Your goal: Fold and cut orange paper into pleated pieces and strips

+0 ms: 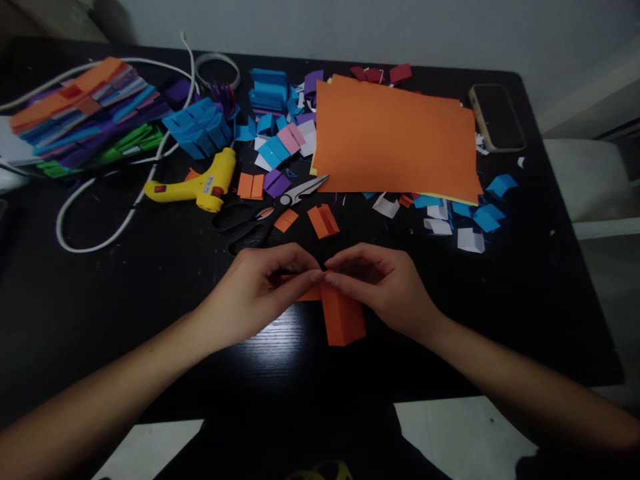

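Note:
Both hands meet over the near middle of the black table. My left hand (pixel 265 283) pinches the upper left edge of a folded orange paper strip (pixel 343 317), thumb and fingers closed. From the right, my right hand (pixel 383 280) pinches the same paper at its top, its thumb beside the left thumb. The strip hangs toward me with a lengthwise crease, and another orange part runs left beneath my left hand. Just beyond the hands lie black-handled scissors (pixel 273 213), blades slightly apart, and a small creased orange paper piece (pixel 323 221).
A yellow glue gun (pixel 200 187) lies at the left beside a looping white cable (pixel 63 223). Behind it are folded paper bundles (pixel 90 110) and a tape roll (pixel 217 67). Orange sheets (pixel 400 140) are stacked at the back, with paper scraps around them. A phone (pixel 497 119) rests at the far right.

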The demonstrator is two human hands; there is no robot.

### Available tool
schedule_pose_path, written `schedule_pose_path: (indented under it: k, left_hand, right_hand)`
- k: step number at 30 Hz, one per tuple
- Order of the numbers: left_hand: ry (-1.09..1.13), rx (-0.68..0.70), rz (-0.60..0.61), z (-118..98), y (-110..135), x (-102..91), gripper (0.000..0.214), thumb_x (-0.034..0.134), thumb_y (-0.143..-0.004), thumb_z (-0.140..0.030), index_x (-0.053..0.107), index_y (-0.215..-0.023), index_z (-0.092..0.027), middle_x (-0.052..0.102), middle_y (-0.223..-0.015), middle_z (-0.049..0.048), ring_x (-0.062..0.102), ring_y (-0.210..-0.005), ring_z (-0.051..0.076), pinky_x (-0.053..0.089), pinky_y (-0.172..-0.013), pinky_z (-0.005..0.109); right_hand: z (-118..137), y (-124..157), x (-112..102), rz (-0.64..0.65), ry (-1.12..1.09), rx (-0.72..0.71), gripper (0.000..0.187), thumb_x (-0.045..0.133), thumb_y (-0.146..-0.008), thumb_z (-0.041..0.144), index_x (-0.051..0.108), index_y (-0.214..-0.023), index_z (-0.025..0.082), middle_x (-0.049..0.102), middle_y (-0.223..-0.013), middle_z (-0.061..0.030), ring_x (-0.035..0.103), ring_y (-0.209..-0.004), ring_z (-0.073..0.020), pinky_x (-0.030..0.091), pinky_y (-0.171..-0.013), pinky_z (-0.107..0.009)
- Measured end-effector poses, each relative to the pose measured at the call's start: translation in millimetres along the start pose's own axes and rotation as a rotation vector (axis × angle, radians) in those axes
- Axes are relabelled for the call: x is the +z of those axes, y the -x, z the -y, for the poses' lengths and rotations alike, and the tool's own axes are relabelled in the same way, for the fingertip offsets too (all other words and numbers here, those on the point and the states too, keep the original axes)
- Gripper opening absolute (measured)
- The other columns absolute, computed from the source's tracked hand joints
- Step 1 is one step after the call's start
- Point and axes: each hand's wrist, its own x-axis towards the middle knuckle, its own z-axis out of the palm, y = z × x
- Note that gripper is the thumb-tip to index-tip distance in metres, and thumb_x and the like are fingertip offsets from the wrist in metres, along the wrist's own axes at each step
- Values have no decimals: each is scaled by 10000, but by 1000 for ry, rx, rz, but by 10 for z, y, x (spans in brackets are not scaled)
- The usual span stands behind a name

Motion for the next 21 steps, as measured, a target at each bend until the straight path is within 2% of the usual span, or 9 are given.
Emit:
schedule_pose_path:
  k: [5,12,21]
  left_hand:
    - [1,2,14,12,1,-3,201,662,-976,-378,757,-967,-201,771,-862,4,695,-757,146,492,-631,232]
    - [-31,36,45,4,-17,-29,213,626,-1000,-380,754,-989,-211,771,-894,13,700,-786,156,511,-667,241]
    - [11,4,83,0,-8,-62,162,662,-975,-342,754,-973,-209,745,-851,-5,663,-735,130,489,-616,209]
  right_hand:
    - [16,-9,0,28,-3,31,108,870,-827,258,807,-911,229,812,-882,4,778,-853,-146,632,-793,-245]
    - [33,-18,-10,21,31,63,164,884,-810,346,819,-910,233,822,-887,-18,786,-861,-188,647,-817,-316]
    - [4,-18,-21,10,24,20,125,895,-797,294,828,-889,242,822,-865,-2,784,-839,-172,640,-793,-283]
